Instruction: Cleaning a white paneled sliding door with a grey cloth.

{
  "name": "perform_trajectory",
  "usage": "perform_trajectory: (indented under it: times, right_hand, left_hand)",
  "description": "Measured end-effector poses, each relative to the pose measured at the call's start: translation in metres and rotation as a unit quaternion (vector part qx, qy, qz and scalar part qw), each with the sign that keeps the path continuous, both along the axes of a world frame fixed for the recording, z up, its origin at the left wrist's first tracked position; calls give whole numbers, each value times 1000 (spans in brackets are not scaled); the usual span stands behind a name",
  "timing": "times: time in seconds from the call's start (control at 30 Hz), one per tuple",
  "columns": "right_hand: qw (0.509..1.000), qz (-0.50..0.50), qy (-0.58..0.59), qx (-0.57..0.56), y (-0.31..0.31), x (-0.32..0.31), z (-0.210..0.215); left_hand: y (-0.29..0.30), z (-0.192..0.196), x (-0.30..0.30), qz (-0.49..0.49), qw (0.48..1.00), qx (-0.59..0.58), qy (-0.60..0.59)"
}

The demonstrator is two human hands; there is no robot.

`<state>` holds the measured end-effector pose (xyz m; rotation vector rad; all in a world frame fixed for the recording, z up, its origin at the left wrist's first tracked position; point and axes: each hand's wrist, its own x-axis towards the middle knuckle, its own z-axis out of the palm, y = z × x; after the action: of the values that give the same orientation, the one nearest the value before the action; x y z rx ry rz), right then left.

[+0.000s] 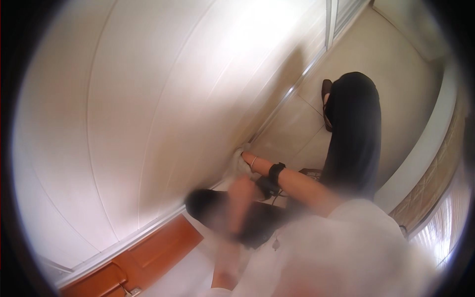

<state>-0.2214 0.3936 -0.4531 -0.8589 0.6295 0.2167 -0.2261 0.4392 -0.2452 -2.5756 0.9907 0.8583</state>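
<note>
My right hand [247, 157] is low at the foot of the pale wall panel [163, 99], at the end of an arm with a black strap [276, 171] round the wrist. A crumpled white cloth [241, 163] is bunched in it, against the panel's lower edge. My left hand [240, 194] is smeared and hangs over my dark trouser leg, nearer to me than the cloth. Its fingers cannot be made out, nor whether they hold anything. Beside it sits a small black object [268, 188] with a thin cord, partly hidden.
A metal strip [292, 91] runs along the panel's base, beside pale floor tiles [299, 121]. My bent right leg in dark trousers [354, 128] and a brown shoe [326, 94] stand at right. An orange-brown panel [153, 252] with a metal fitting [132, 292] lies lower left. A curved white edge [428, 148] borders the right.
</note>
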Motion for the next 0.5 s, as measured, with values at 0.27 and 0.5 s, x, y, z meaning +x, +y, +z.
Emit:
perform_trajectory:
  times: [0.27,0.5]
  right_hand:
    - [871,-139,54,-469,-169,-33,5]
    - [820,-444,-25,-360,-216,-25,153]
  left_hand:
    - [-93,-1,-30,-79,963,-252,51]
    - [-102,22,-25,-100,939,-330,16]
